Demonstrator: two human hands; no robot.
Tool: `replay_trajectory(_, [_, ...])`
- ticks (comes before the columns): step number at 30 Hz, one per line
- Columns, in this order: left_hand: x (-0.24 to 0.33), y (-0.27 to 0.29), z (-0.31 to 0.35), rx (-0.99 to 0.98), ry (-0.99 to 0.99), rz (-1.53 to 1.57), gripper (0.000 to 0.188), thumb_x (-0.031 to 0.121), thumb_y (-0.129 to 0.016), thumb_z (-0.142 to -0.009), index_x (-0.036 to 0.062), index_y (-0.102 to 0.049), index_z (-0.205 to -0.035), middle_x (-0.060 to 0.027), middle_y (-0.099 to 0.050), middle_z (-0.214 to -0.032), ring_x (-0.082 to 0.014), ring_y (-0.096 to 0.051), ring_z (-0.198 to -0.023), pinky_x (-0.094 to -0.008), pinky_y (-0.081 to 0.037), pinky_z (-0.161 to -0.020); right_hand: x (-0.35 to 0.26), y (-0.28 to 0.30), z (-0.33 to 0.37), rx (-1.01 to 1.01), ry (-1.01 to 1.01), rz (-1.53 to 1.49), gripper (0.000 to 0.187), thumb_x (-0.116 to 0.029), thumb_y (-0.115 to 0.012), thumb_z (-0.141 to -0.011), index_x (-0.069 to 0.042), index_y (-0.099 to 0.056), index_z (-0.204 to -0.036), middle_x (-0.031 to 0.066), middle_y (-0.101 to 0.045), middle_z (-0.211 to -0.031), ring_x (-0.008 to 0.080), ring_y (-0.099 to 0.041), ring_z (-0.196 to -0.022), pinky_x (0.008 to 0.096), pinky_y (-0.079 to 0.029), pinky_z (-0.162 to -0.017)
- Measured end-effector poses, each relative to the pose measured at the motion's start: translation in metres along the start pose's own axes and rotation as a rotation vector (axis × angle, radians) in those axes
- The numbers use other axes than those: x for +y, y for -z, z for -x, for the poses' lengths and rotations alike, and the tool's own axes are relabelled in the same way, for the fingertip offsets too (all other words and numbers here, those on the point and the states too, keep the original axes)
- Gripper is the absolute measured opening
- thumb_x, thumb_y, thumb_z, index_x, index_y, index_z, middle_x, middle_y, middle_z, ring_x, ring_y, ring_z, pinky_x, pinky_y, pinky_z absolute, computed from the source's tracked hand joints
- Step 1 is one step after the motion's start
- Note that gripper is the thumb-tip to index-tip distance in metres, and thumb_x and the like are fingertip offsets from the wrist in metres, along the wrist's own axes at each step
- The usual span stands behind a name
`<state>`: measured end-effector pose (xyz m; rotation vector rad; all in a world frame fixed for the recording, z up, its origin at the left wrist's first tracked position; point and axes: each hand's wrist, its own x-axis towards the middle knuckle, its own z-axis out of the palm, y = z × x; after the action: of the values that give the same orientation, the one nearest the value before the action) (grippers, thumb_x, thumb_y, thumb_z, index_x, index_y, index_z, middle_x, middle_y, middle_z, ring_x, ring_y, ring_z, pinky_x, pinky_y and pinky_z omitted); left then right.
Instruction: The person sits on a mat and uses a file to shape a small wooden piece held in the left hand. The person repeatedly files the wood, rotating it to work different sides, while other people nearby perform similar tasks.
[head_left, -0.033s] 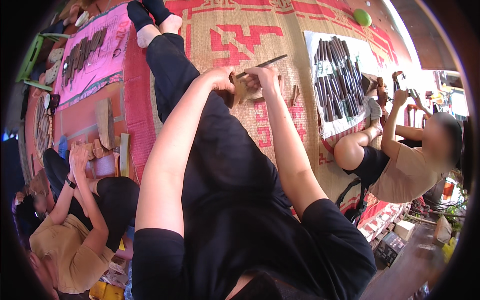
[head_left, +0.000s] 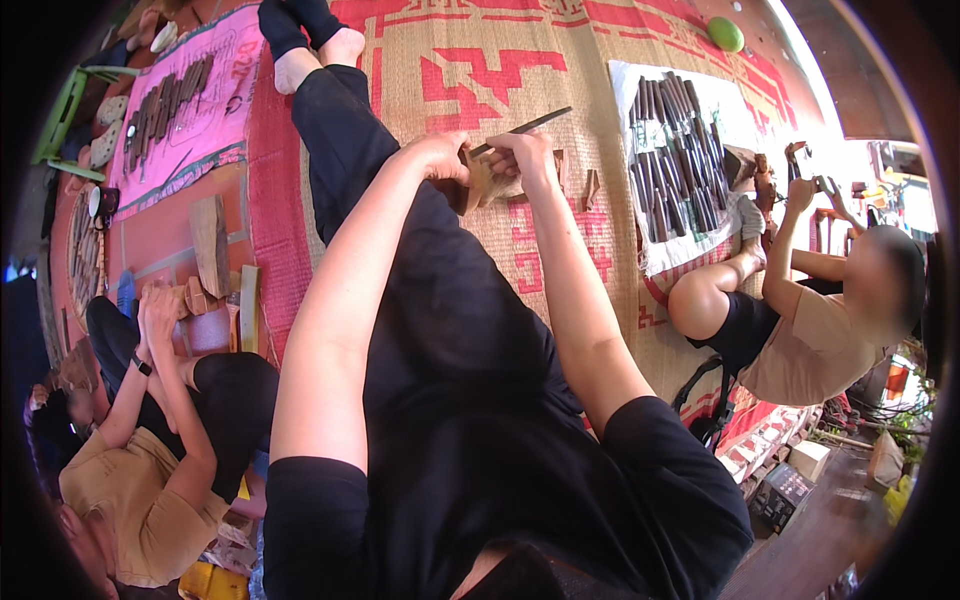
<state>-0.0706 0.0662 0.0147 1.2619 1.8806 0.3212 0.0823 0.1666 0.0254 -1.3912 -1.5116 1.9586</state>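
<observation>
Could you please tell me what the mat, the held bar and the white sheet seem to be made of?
Mat: matte woven straw or reed, by its fine texture. Held bar: perhaps metal, being dark, thin and straight; its finish is unclear. White sheet: thin plastic or cloth, by its creases; finish unclear.

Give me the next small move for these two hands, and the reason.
Probably one short, light stroke of the dark bar along the wooden piece: the right hand grips the bar, one end jutting past it, and the left hand holds the wood close by. Whether bar and wood touch is hard to tell.
</observation>
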Motion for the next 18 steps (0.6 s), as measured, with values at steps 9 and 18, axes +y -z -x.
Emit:
replay_trajectory(9, [0.004,0.001,0.003,-0.038,-0.008,0.099,0.074,0.027,-0.081,-0.054,0.005,-0.052,-0.119,-0.0154,-0.063,-0.104,-0.0244,-0.061,-0.094,-0.0336,-0.048,-0.08,-0.006,-0.003,-0.001,-0.024,0.028,0.074,0.016,-0.012,-0.071,-0.068,0.003,-0.067,-0.072,0.0127,-0.065,-0.062,0.0168,-0.059,-0.044,0.0271,-0.046,-0.041])
replay_trajectory(18, [0.005,0.001,0.006,-0.026,0.004,0.053,0.076,0.028,-0.08,-0.054,0.0059,-0.051,-0.12,-0.0156,-0.063,-0.102,-0.0264,-0.061,-0.093,-0.0347,-0.049,-0.08,-0.006,0.006,-0.003,0.028,-0.06,0.162,0.015,-0.01,-0.069,-0.07,0.004,-0.065,-0.071,0.0117,-0.064,-0.062,0.0174,-0.057,-0.043,0.027,-0.042,-0.039])
